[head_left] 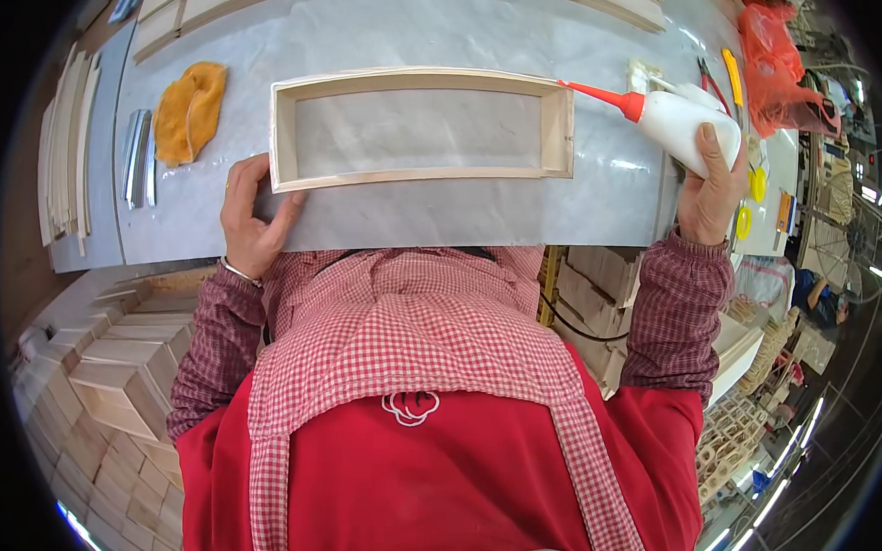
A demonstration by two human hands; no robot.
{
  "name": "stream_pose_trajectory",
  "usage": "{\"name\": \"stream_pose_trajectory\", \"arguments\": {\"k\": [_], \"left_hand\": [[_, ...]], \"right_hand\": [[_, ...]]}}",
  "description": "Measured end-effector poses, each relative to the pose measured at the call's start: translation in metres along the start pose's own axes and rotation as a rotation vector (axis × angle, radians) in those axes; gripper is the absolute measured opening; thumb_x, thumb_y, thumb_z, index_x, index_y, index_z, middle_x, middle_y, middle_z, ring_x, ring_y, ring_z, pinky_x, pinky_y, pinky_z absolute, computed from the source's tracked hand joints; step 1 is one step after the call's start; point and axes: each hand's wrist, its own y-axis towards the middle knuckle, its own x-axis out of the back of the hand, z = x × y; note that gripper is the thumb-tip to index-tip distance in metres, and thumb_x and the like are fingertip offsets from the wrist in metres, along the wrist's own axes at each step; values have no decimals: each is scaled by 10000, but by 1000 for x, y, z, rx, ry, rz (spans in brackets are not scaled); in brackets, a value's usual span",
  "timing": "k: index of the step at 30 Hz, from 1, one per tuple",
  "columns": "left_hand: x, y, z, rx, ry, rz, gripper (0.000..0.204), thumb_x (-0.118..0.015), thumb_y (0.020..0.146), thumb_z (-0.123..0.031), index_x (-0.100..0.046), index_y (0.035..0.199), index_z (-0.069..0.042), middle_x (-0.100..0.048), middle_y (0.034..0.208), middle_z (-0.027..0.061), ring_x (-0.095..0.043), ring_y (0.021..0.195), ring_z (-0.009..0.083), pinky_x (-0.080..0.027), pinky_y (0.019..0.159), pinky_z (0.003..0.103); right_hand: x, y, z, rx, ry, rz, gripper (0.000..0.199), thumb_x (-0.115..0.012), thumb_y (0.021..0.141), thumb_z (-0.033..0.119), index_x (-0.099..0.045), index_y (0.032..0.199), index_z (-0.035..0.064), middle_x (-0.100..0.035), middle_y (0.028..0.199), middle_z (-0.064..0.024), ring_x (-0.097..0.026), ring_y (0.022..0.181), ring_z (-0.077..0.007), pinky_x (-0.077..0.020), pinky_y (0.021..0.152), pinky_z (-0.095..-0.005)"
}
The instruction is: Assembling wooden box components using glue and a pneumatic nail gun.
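Observation:
A shallow rectangular wooden frame (420, 179) lies on the grey tabletop in front of me, with the bare table surface showing through it. At its near left corner, my left hand (252, 222) grips the wood, fingers along the left end and thumb by the near side. My right hand (713, 196) is wrapped round a white squeeze glue bottle (672, 125), tilted on its side. The bottle's long red nozzle (607, 97) points left, its tip at the frame's far right corner. Whether glue is coming out is too small to tell.
An orange cloth (189, 111) and thin metal strips (138, 158) lie left of the frame. Wooden strips (71, 146) and boards (212, 7) line the left and far edges. Rightward are a yellow-handled cutter (732, 76), a red plastic bag (771, 59) and yellow-handled scissors (758, 185). Wooden boxes (121, 386) are stacked lower left.

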Motion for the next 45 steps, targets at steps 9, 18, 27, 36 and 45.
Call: {"name": "stream_pose_trajectory", "arguments": {"k": [9,18,27,36,45], "left_hand": [[1,-1,0,-16,-10,17,414,-688,773,-132,-535,1135,-1,-533,1049,104,-518,904,220,-430,808,292],[0,-1,0,-18,-7,13,406,-682,779,-138,-532,1135,-11,-529,1031,97,-514,893,213,-425,803,288],[-1,-2,-1,-18,4,15,399,-680,785,-145,-531,1132,-18,-524,1014,87,-516,884,208,-423,804,292],[-2,0,-4,-3,5,2,394,-682,784,-148,-534,1125,-18,-523,999,81,-519,869,205,-423,803,291],[-1,-1,2,-22,-7,-39,402,-709,744,-143,-566,1101,-23,-558,977,92,-530,856,215,-439,781,291]], "right_hand": [[24,0,-10,27,-74,-21,502,-708,810,156,-467,1214,-20,-554,1083,-144,-577,919,-199,-500,782,-238],[30,-24,-5,-8,-35,-48,477,-715,798,135,-487,1193,-3,-557,1076,-134,-566,928,-197,-484,804,-252],[50,-53,-3,-20,-19,-41,447,-713,793,106,-504,1177,9,-551,1086,-128,-554,931,-204,-469,825,-279],[60,-80,1,-16,-107,-26,487,-662,819,125,-468,1245,-10,-536,1129,-154,-546,968,-228,-463,853,-286],[-9,-98,2,-118,167,76,497,-699,778,113,-484,1213,4,-539,1105,-139,-540,962,-225,-459,849,-302]]}}
